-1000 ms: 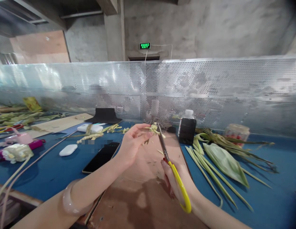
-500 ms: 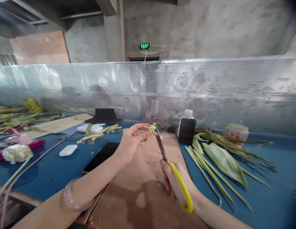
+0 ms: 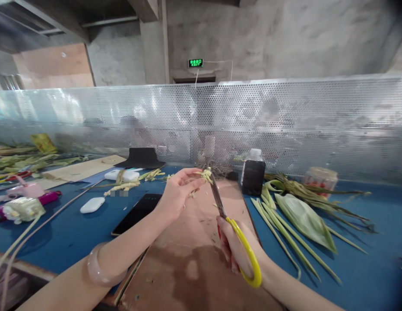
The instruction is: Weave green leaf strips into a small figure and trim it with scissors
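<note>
My left hand (image 3: 178, 193) pinches a small pale yellow-green plant piece (image 3: 206, 174) above the far part of the brown board (image 3: 201, 224). Scissors (image 3: 242, 242) with a yellow handle are in my right hand (image 3: 235, 246), its fingers wrapped round the grip. Their blades point up and away and reach the right side of the plant piece; whether they touch it is hard to tell. Small plant scraps lie on the board below.
Right of the board stand a bottle with a black sleeve (image 3: 253, 177), green leaves and stalks (image 3: 306, 220), and a clear jar (image 3: 321, 179). On the left are a phone (image 3: 136, 214), a white case (image 3: 92, 204) and cables. Behind rises a perforated metal screen (image 3: 285, 125).
Both hands stay nearly in place. The scissors' blades look slightly shifted and their handle has tilted a little; the plant piece remains in my left hand.
</note>
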`<state>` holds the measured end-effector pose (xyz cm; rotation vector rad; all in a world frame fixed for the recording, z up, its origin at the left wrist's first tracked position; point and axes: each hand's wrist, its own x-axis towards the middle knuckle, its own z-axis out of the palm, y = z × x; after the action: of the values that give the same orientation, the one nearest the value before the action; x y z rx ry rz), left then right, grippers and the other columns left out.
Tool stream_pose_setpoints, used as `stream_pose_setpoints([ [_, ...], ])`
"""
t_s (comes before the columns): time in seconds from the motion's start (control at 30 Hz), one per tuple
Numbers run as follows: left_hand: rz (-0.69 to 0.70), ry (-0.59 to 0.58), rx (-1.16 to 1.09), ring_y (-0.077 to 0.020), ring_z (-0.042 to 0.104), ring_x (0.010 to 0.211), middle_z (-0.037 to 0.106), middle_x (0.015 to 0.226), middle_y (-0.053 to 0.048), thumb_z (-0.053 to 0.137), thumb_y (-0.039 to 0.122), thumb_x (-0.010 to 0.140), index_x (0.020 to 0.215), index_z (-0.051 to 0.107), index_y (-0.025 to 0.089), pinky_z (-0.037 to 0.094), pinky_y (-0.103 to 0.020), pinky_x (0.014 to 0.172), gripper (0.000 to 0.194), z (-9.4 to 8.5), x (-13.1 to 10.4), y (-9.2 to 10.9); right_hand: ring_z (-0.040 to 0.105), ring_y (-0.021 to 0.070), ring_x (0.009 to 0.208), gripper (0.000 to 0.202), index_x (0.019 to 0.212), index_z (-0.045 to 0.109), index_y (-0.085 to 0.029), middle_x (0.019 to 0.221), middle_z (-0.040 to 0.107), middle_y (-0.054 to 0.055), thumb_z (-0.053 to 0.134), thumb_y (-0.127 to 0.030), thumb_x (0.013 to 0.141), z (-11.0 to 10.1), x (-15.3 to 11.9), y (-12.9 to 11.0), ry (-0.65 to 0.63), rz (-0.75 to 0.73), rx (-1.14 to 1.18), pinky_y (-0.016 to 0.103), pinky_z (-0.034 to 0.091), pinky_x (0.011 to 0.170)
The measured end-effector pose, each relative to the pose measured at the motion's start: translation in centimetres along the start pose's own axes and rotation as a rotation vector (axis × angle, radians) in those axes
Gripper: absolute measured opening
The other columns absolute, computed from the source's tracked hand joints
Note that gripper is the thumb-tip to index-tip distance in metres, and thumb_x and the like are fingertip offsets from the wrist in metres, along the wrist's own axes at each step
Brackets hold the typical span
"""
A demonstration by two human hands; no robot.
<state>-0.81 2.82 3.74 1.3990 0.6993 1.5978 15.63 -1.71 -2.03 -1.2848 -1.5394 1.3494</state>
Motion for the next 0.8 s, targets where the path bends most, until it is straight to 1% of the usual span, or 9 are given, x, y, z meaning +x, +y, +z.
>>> stream_pose_setpoints([
  [0.1,0.005,0.015,0.009,-0.0113,0.060,0.078,0.067,0.089,0.000,0.076,0.021,0.068,0.088,0.068,0.022,0.047,-0.023,0.067,0.022,0.2,-0.1,0.0,0.037,0.0081,0.019,0.047,0.054,0.040,-0.020,0.028,0.040,-0.006,0.033,-0.053,0.087,0.0,0.2,0.3,0.001,-0.009,-0.023,0.015,0.027,0.021],
  [0.17,-0.001,0.033,0.006,-0.0111,0.060,0.075,0.067,0.086,0.000,0.077,0.022,0.067,0.088,0.067,0.021,0.047,-0.023,0.065,0.023,0.3,-0.2,0.0,0.038,0.0083,0.019,0.048,0.052,0.039,-0.020,0.028,0.040,-0.005,0.033,-0.053,0.087,0.0,0.4,0.6,0.008,-0.006,-0.035,0.015,0.027,0.021],
  [0.3,-0.018,0.061,-0.019,-0.0111,0.059,0.070,0.067,0.081,0.000,0.078,0.023,0.066,0.087,0.066,0.020,0.047,-0.024,0.061,0.025,0.6,-0.4,-0.1,0.037,0.0085,0.019,0.044,0.057,0.044,-0.020,0.029,0.041,-0.006,0.032,-0.050,0.087,0.0,0.9,1.1,-0.004,0.009,-0.007,0.015,0.027,0.021],
  [0.4,-0.011,0.064,-0.017,-0.0115,0.059,0.070,0.067,0.082,0.000,0.077,0.022,0.065,0.087,0.066,0.020,0.047,-0.024,0.060,0.025,0.6,-0.4,-0.1,0.038,0.0087,0.019,0.044,0.059,0.045,-0.020,0.030,0.042,-0.006,0.032,-0.051,0.087,-0.1,0.9,1.1,-0.014,-0.005,-0.010,0.016,0.028,0.021],
  [0.57,0.000,0.045,-0.004,-0.0127,0.060,0.073,0.068,0.089,-0.002,0.076,0.021,0.065,0.087,0.066,0.020,0.048,-0.024,0.061,0.024,0.2,-0.2,-0.2,0.037,0.0094,0.018,0.043,0.061,0.045,-0.020,0.028,0.040,-0.006,0.029,-0.049,0.088,-0.1,0.7,0.2,-0.072,0.110,-0.011,0.017,0.028,0.020],
  [0.63,0.005,0.033,0.017,-0.0135,0.060,0.076,0.068,0.092,-0.002,0.075,0.020,0.066,0.088,0.066,0.020,0.048,-0.025,0.062,0.023,0.0,-0.1,-0.2,0.035,0.0090,0.017,0.043,0.060,0.044,-0.021,0.028,0.040,-0.006,0.028,-0.049,0.088,-0.1,0.6,0.0,-0.083,0.133,-0.008,0.017,0.027,0.020],
  [0.73,0.018,0.021,0.061,-0.0144,0.060,0.079,0.068,0.092,-0.003,0.074,0.020,0.068,0.089,0.067,0.020,0.048,-0.025,0.065,0.022,-0.2,0.1,-0.3,0.035,0.0083,0.018,0.041,0.061,0.044,-0.020,0.030,0.041,-0.007,0.031,-0.048,0.088,-0.2,0.4,0.0,-0.055,0.094,0.014,0.016,0.026,0.020],
  [0.8,0.031,0.024,0.093,-0.0138,0.060,0.077,0.068,0.089,-0.003,0.074,0.021,0.069,0.090,0.067,0.021,0.048,-0.025,0.065,0.022,-0.3,0.1,-0.3,0.036,0.0081,0.018,0.041,0.060,0.044,-0.020,0.030,0.041,-0.007,0.033,-0.049,0.088,-0.3,0.3,0.1,-0.040,0.048,0.013,0.015,0.026,0.021],
])
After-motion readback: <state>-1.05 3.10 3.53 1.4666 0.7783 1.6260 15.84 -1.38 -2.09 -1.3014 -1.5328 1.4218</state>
